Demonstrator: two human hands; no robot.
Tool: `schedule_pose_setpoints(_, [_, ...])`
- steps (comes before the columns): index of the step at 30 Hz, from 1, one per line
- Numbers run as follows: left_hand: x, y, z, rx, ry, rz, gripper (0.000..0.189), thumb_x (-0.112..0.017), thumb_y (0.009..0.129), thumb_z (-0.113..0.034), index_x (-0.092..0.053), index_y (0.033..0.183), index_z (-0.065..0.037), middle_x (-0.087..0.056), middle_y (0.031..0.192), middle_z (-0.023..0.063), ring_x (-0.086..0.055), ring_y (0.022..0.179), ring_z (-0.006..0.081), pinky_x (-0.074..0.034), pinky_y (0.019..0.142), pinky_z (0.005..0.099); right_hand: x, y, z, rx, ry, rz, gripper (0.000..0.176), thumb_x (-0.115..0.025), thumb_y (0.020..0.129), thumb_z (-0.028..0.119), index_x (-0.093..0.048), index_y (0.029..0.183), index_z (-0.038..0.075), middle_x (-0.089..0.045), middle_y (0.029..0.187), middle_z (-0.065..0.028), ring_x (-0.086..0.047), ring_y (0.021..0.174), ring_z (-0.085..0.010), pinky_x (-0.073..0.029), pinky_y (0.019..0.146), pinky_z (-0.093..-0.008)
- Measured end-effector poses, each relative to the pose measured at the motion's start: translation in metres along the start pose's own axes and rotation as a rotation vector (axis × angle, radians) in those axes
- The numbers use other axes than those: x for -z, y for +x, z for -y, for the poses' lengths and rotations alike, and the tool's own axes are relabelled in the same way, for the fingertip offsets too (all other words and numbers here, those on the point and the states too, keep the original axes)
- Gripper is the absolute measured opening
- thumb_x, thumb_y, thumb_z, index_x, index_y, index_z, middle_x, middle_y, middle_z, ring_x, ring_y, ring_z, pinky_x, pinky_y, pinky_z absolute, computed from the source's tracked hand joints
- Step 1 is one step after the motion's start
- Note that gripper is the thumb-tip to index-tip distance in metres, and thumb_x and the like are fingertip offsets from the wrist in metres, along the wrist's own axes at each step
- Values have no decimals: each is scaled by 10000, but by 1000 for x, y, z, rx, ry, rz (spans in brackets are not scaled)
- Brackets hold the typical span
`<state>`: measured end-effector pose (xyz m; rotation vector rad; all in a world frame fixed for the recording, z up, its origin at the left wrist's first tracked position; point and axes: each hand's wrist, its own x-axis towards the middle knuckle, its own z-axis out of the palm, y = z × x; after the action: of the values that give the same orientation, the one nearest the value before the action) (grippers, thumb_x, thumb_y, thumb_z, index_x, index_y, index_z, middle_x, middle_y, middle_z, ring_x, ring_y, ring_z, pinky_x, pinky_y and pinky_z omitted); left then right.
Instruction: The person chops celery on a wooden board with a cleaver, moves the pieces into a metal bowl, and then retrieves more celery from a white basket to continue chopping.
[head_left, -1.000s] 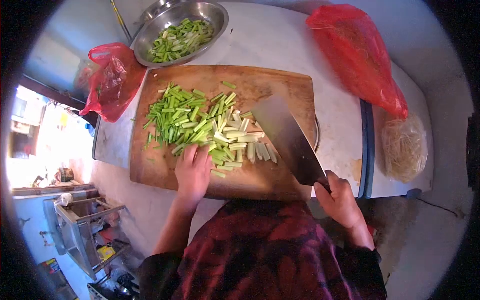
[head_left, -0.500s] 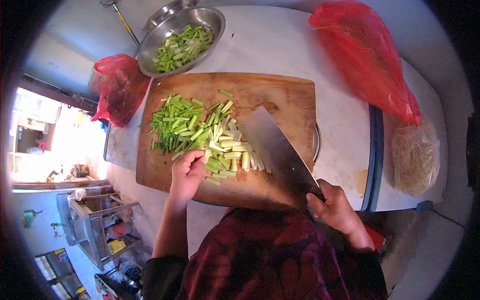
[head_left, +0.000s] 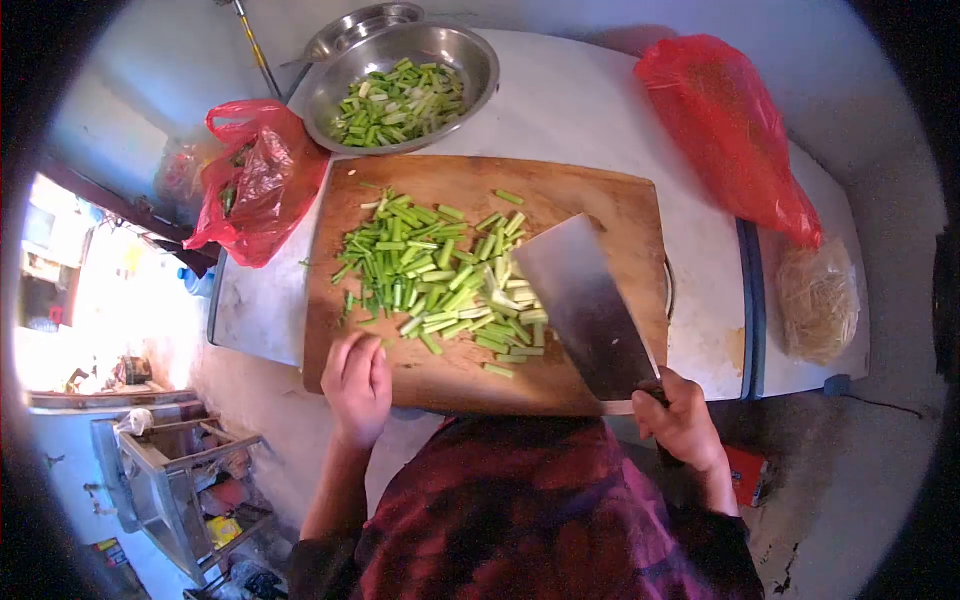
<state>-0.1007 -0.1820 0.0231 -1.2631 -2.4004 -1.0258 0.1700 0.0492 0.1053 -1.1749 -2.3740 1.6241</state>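
My right hand grips the dark handle of a wide cleaver. The blade rests over the right half of a wooden cutting board, its edge beside the cut pieces. Chopped green stalks with paler pieces, which look like celery, lie in a loose heap on the board. At the board's front left edge is my left hand, fingers curled together, apart from the heap, with nothing visible in them. A steel bowl behind the board holds more cut stalks.
A red plastic bag sits left of the board and a larger red bag at the back right. Near it lies a clear bag of pale strands. A metal handle sticks out at the board's right side. A wooden rack stands lower left.
My left hand has drawn away from the stalks toward the board's front left edge. The cleaver stays in my right hand beside the heap. The view has shifted slightly.
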Motion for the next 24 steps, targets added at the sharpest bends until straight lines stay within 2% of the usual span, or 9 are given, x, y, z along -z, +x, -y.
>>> schedule_pose_setpoints(3, [1, 37, 35, -63, -29, 3, 228, -613, 776, -51, -588, 994, 10, -540, 1107, 188, -519, 1015, 358, -426, 875, 429, -21, -3, 3, -67, 311, -115, 76, -527, 889, 69, -543, 911, -3, -521, 620, 8, -495, 515, -66, -412, 471, -224])
schedule_pose_setpoints(7, [-28, 87, 84, -77, -54, 96, 497, -660, 787, -289, -519, 1158, 10, -426, 1328, 222, -335, 1264, 403, -269, 1045, 471, -46, -14, 3, -71, 308, -265, 63, -511, 885, 64, -517, 847, 14, -508, 586, -5, -489, 481, -84, -401, 452, -236])
schedule_pose_setpoints(10, [-54, 111, 108, -58, -32, 171, 738, -643, 761, -486, -443, 1271, 8, -382, 1374, 230, -227, 1337, 401, -179, 1091, 475, -59, -25, 7, -105, 308, -347, 94, -500, 883, 66, -499, 800, 22, -506, 581, -14, -473, 458, -89, -384, 435, -236])
schedule_pose_setpoints(11, [-59, 116, 110, -16, -4, 255, 842, -630, 730, -574, -420, 1311, -2, -392, 1359, 241, -248, 1329, 405, -174, 1092, 483, -62, -28, 7, -124, 298, -368, 92, -500, 883, 68, -502, 804, 22, -507, 582, -14, -474, 459, -89, -385, 435, -236])
schedule_pose_setpoints(14, [-67, 121, 93, -136, -196, 355, 828, -632, 732, -572, -436, 1302, -6, -399, 1349, 249, -282, 1311, 411, -183, 1085, 497, -67, -34, 1, -171, 307, -431, 89, -498, 884, 80, -516, 820, 21, -506, 582, -13, -472, 455, -90, -387, 434, -237])
schedule_pose_setpoints(19, [-51, 98, 56, -256, -393, 487, 916, -625, 677, -680, -433, 1328, -64, -268, 1426, 254, -285, 1306, 428, -212, 1065, 521, -65, -35, -14, -223, 427, -484, 95, -497, 884, 100, -520, 822, 31, -508, 585, -17, -471, 446, -96, -388, 424, -240])
schedule_pose_setpoints(22, [-20, 82, 42, -402, -135, 424, 986, -621, 659, -704, -369, 1371, -69, -204, 1443, 277, -209, 1335, 443, -171, 1067, 556, -60, -34, -18, -274, 519, -452, 76, -489, 893, 85, -529, 850, 37, -523, 607, -15, -482, 465, -104, -392, 438, -252])
schedule_pose_setpoints(23, [-13, 75, 43, -427, 101, 396, 1111, -629, 599, -739, -281, 1409, -62, -157, 1446, 302, -141, 1351, 455, -125, 1067, 582, -60, -35, -24, -293, 530, -452, 74, -490, 893, 87, -533, 860, 36, -524, 608, -16, -481, 465, -106, -392, 438, -252])
schedule_pose_setpoints(24, [-11, 72, 47, -362, 121, 413, 1144, -636, 577, -744, -263, 1414, -59, -158, 1444, 305, -136, 1351, 457, -114, 1070, 581, -60, -37, -32, -313, 539, -455, 74, -492, 893, 89, -537, 869, 35, -525, 609, -16, -481, 465, -108, -392, 438, -252])
